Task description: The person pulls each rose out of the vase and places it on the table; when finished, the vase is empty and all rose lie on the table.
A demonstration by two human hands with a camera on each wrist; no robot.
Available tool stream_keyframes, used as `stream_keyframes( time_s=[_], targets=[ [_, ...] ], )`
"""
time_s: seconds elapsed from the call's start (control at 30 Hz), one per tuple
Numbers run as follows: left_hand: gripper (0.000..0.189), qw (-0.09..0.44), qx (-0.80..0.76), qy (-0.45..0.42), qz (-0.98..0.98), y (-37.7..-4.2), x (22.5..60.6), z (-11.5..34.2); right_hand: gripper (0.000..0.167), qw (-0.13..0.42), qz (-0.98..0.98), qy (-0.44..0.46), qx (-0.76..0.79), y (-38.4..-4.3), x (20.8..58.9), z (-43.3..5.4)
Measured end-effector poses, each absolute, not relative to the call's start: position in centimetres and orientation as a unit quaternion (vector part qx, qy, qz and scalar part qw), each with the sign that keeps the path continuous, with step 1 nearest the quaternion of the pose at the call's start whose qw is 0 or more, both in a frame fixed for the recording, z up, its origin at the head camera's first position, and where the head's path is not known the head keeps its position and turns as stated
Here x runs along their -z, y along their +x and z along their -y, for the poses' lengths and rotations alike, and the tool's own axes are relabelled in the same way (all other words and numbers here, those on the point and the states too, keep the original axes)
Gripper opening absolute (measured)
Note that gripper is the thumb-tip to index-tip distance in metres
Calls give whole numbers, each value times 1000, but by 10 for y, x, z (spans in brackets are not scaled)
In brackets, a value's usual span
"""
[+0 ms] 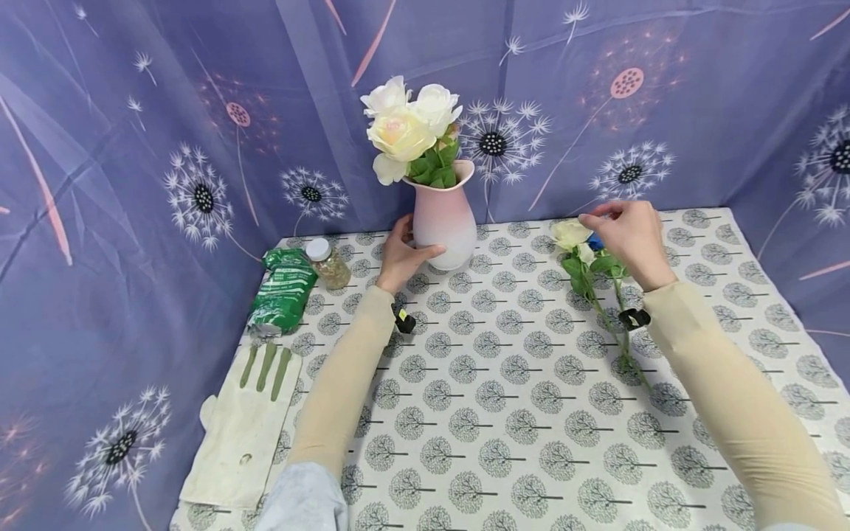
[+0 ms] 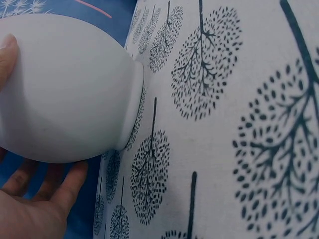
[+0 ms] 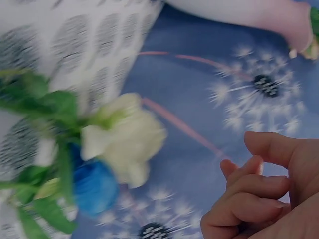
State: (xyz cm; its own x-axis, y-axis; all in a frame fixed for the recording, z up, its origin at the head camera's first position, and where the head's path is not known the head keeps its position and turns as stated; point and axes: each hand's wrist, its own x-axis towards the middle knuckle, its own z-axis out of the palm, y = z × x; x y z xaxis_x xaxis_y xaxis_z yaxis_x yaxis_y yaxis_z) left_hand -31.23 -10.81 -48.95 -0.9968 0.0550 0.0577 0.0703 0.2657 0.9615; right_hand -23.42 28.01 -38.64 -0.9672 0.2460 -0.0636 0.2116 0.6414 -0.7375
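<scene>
My left hand (image 1: 401, 258) holds the lower body of a pink-and-white vase (image 1: 446, 217), thumb in front and fingers around the far side. Upright on the table, the vase bears several white and cream artificial roses (image 1: 401, 133) with green leaves. In the left wrist view its pale rounded base (image 2: 70, 89) fills the upper left. Over at the right, a white flower (image 3: 127, 139) and a blue flower (image 3: 94, 186) lie on the cloth with long green stems. My right hand (image 1: 634, 240) hovers just above them, fingers loosely bent, nothing between thumb and forefinger in the right wrist view.
On the left side of the table are a green packet (image 1: 284, 291), a small jar (image 1: 329, 264) with a white lid, and a pale glove (image 1: 242, 435) with green strips. A blue-purple dandelion-print curtain (image 1: 531, 74) hangs behind the tree-patterned tablecloth (image 1: 505, 398).
</scene>
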Motion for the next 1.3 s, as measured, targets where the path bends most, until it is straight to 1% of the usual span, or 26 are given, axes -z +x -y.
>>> stream_keyframes(
  time_s=[0.1,0.3,0.57,0.83,0.97,1.2,1.3],
  targets=[
    [108,3,606,-38,795,-312,489,108,44,34,901,-118,-416,-232,373,-267],
    [108,0,605,-37,795,-313,489,109,44,84,896,-74,-429,-228,348,-238],
    [108,5,602,-40,797,-314,489,111,38,110,880,-11,-461,-232,317,-192],
    [109,4,597,-41,801,-316,487,111,31,135,881,50,-450,-252,295,-159],
    [109,1,598,-43,801,-316,487,110,24,144,880,79,-447,-265,291,-142],
    [110,-4,595,-38,803,-311,486,109,22,123,882,103,-442,-289,291,-119],
    [109,-2,594,-40,803,-309,486,108,22,132,883,114,-435,-299,293,-113]
  ],
)
